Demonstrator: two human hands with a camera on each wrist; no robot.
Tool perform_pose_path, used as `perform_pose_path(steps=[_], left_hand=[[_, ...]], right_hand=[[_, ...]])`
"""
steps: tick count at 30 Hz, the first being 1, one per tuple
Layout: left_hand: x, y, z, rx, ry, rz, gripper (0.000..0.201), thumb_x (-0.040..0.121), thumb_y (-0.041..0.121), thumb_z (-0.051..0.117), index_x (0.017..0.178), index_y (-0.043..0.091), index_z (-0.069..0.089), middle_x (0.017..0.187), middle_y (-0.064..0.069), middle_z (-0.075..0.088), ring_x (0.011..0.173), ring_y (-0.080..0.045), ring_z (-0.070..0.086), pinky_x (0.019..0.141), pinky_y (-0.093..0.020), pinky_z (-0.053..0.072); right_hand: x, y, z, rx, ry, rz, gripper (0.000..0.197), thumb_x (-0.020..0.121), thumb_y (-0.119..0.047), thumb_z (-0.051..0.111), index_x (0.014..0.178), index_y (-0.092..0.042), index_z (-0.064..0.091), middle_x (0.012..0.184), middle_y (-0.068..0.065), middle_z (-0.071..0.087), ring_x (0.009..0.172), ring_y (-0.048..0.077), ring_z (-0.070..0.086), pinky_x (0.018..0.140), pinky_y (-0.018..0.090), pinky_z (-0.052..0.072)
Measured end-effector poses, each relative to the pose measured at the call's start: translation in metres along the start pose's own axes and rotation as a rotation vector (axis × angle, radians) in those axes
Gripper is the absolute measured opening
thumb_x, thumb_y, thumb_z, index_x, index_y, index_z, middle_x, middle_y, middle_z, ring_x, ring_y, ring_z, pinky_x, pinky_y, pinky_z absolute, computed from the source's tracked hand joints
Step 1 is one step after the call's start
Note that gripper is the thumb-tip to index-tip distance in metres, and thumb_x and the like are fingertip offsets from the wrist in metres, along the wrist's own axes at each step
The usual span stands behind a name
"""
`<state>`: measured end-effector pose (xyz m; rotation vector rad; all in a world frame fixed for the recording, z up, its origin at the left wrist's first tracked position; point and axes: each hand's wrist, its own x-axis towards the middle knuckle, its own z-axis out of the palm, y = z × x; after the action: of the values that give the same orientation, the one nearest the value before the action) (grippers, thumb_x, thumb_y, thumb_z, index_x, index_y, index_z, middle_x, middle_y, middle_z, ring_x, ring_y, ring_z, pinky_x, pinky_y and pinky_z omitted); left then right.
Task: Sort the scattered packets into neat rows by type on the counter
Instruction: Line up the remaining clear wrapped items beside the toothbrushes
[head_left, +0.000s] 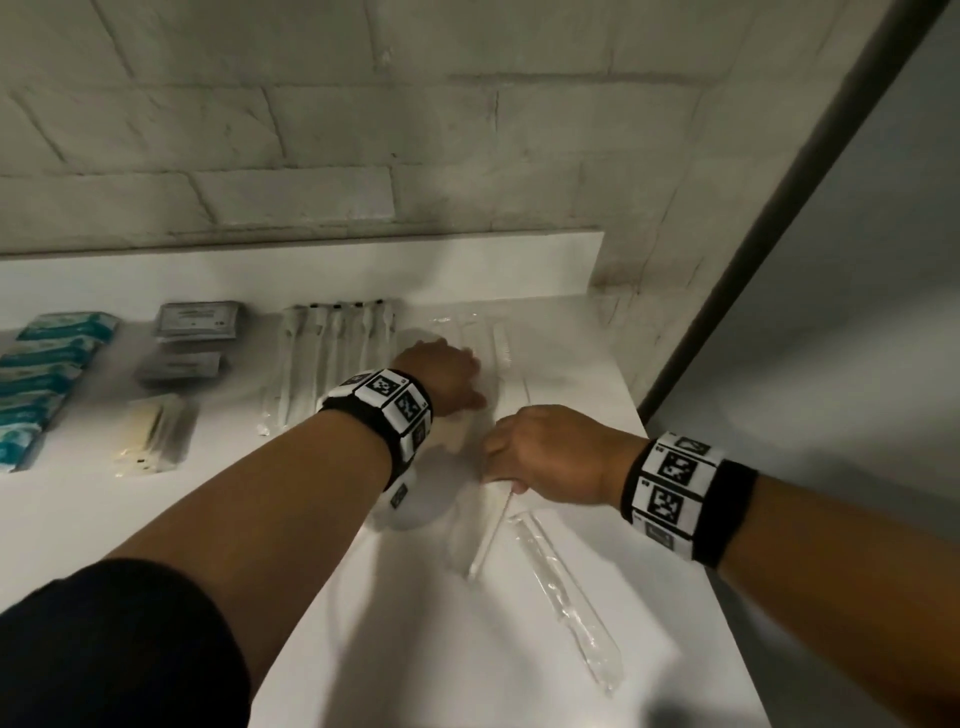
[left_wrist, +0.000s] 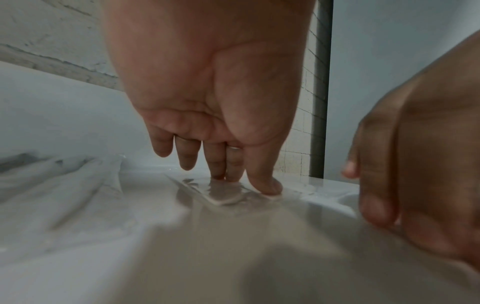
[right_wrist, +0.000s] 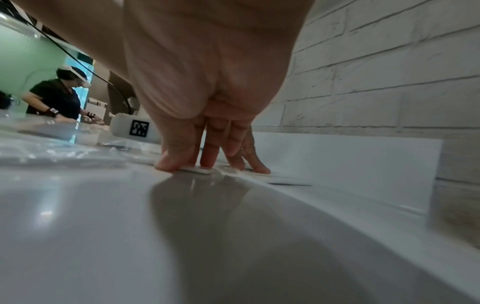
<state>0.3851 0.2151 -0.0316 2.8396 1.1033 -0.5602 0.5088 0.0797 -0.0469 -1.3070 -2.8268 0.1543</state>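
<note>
My right hand (head_left: 550, 452) presses its straight fingertips (right_wrist: 207, 164) onto one end of a clear packet (head_left: 483, 535) with a white stick inside; the packet lies flat on the white counter (head_left: 363, 623), its other end running toward me. I am pressing it down, not curling round it. My left hand (head_left: 441, 374) is just beyond, its fingers (left_wrist: 262, 185) extended and pressing flat on another clear packet with a white piece in it (left_wrist: 223, 197), farther back on the counter; nothing is clenched there either. To the right of my packet, near the counter's right edge, lies a long clear packet (head_left: 566, 597) on its own, slanting toward me. Left of my left hand a row of long white-and-clear packets (head_left: 332, 353) lies side by side near the back. Farther left are grey flat packets (head_left: 195, 322), a pale yellowish packet (head_left: 150, 431) nearer me, and at the far left a row of teal boxes (head_left: 47, 364). A white brick wall (head_left: 363, 130) stands behind.
</note>
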Motion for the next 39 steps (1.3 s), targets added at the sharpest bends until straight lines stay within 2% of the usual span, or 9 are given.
perform_pose_path(steps=[5, 10, 14, 16, 19, 24, 31, 35, 39], left_hand=[[-0.002, -0.001, -0.002, 0.005, -0.037, 0.022, 0.055, 0.093, 0.05, 0.043, 0.136, 0.016, 0.043, 0.139, -0.008, 0.048, 0.125, -0.03, 0.046, 0.096, -0.039, 0.042], [-0.005, -0.006, -0.006, 0.02, -0.048, 0.03, 0.049, 0.097, 0.037, 0.041, 0.143, 0.019, 0.036, 0.141, -0.01, 0.045, 0.126, -0.031, 0.045, 0.097, -0.035, 0.038], [-0.003, -0.007, -0.008, 0.04, -0.032, 0.048, 0.047, 0.1, 0.026, 0.036, 0.147, 0.024, 0.035, 0.152, -0.007, 0.035, 0.139, -0.032, 0.031, 0.11, -0.039, 0.027], [0.004, -0.009, -0.007, 0.02, -0.041, 0.046, 0.046, 0.1, 0.029, 0.034, 0.146, 0.028, 0.037, 0.156, -0.001, 0.031, 0.146, -0.03, 0.016, 0.117, -0.043, 0.016], [0.013, -0.008, -0.005, -0.017, 0.013, 0.025, 0.044, 0.1, 0.035, 0.035, 0.143, 0.032, 0.04, 0.155, 0.005, 0.032, 0.148, -0.026, 0.011, 0.119, -0.043, 0.01], [0.017, 0.018, -0.005, 0.039, 0.172, 0.084, 0.043, 0.095, 0.043, 0.039, 0.134, 0.03, 0.051, 0.145, 0.006, 0.047, 0.139, -0.024, 0.03, 0.113, -0.043, 0.022], [0.028, 0.033, 0.001, 0.027, 0.124, 0.081, 0.048, 0.084, 0.054, 0.051, 0.119, 0.023, 0.061, 0.128, 0.003, 0.059, 0.131, -0.027, 0.037, 0.107, -0.047, 0.025], [0.03, 0.033, 0.003, -0.01, 0.13, 0.071, 0.046, 0.086, 0.052, 0.051, 0.12, 0.024, 0.059, 0.127, 0.003, 0.059, 0.132, -0.028, 0.037, 0.107, -0.047, 0.026], [0.028, 0.035, 0.0, -0.007, 0.122, 0.062, 0.046, 0.087, 0.05, 0.05, 0.122, 0.021, 0.058, 0.125, 0.0, 0.06, 0.129, -0.028, 0.038, 0.106, -0.046, 0.026]], right_hand=[[-0.014, 0.003, 0.002, -0.228, 0.014, 0.082, 0.013, 0.076, -0.007, 0.056, 0.071, -0.016, 0.065, 0.072, -0.001, 0.061, 0.061, 0.022, 0.06, 0.047, 0.029, 0.049], [-0.031, 0.016, 0.006, -0.294, 0.157, 0.092, 0.029, 0.081, -0.009, 0.041, 0.085, -0.016, 0.069, 0.075, 0.0, 0.062, 0.067, 0.02, 0.061, 0.052, 0.031, 0.051], [-0.031, 0.033, -0.014, 0.173, 0.511, 0.657, 0.03, 0.086, -0.004, 0.049, 0.107, -0.012, 0.068, 0.099, 0.008, 0.067, 0.083, 0.025, 0.066, 0.068, 0.029, 0.057], [-0.025, 0.043, -0.027, 0.578, 0.535, 1.02, 0.03, 0.088, -0.003, 0.052, 0.113, -0.015, 0.063, 0.103, 0.008, 0.064, 0.074, 0.018, 0.065, 0.054, 0.02, 0.054], [-0.013, 0.063, -0.029, 0.773, 0.42, 1.229, 0.04, 0.082, 0.002, 0.064, 0.118, -0.015, 0.058, 0.111, 0.011, 0.065, 0.064, 0.01, 0.063, 0.045, 0.008, 0.046], [-0.003, 0.072, -0.022, 0.283, 0.073, 1.155, 0.042, 0.09, -0.009, 0.054, 0.131, -0.021, 0.057, 0.134, 0.005, 0.054, 0.122, 0.024, 0.053, 0.101, 0.031, 0.045], [-0.002, 0.074, -0.031, 0.151, -0.23, 0.883, 0.044, 0.09, -0.022, 0.06, 0.134, -0.019, 0.053, 0.125, 0.009, 0.061, 0.115, 0.03, 0.057, 0.096, 0.038, 0.047], [-0.003, 0.079, -0.034, 0.133, -0.23, 0.891, 0.043, 0.082, -0.037, 0.067, 0.123, -0.023, 0.062, 0.118, 0.004, 0.066, 0.11, 0.026, 0.059, 0.085, 0.029, 0.045], [0.0, 0.081, -0.031, 0.22, -0.151, 0.939, 0.043, 0.083, -0.021, 0.07, 0.125, -0.019, 0.063, 0.124, 0.006, 0.064, 0.114, 0.026, 0.059, 0.093, 0.031, 0.048]])
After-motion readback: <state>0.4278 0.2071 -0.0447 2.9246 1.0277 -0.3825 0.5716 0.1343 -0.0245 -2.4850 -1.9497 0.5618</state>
